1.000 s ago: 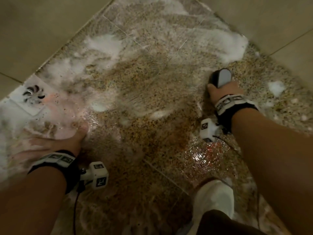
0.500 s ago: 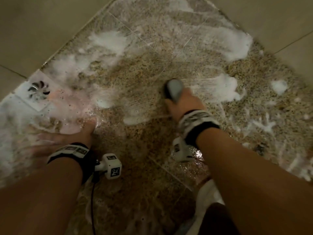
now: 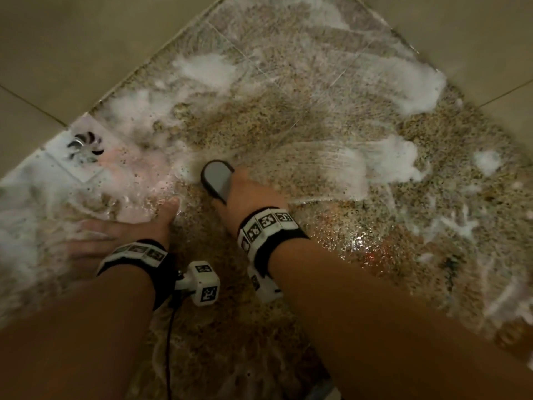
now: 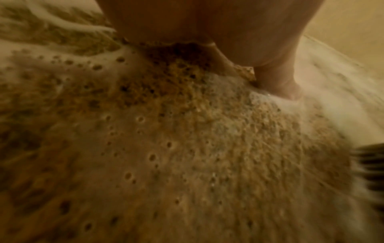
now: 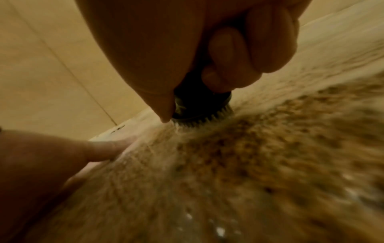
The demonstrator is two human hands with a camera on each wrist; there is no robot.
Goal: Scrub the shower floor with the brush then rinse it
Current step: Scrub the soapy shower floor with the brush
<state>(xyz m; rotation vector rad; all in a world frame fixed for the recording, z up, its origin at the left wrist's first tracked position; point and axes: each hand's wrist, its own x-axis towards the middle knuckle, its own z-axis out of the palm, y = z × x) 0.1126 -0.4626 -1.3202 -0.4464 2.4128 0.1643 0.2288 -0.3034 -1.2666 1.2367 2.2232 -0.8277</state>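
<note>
The speckled shower floor [image 3: 288,125] is wet and streaked with white foam [image 3: 398,163]. My right hand [image 3: 248,194] grips a dark scrub brush [image 3: 217,177] with a grey top, bristles down on the floor near the middle. In the right wrist view the fingers [image 5: 268,49] curl round the brush [image 5: 199,108], whose bristles touch the floor [image 5: 270,156]. My left hand [image 3: 115,232] lies flat on the soapy floor to the brush's left, fingers spread. The left wrist view shows its thumb [image 4: 278,83] on the wet floor [image 4: 187,148] and the blurred brush bristles [image 4: 369,166] at the right edge.
A white square drain [image 3: 83,145] with a slotted cover sits at the left near the wall. Beige wall tiles [image 3: 86,47] bound the floor on the left and at the top right [image 3: 476,39]. A thick foam patch [image 3: 207,70] lies at the back.
My right hand has swept the brush from the right side of the floor leftward to the middle, close to my left hand, leaving foam streaks. The left hand stays planted.
</note>
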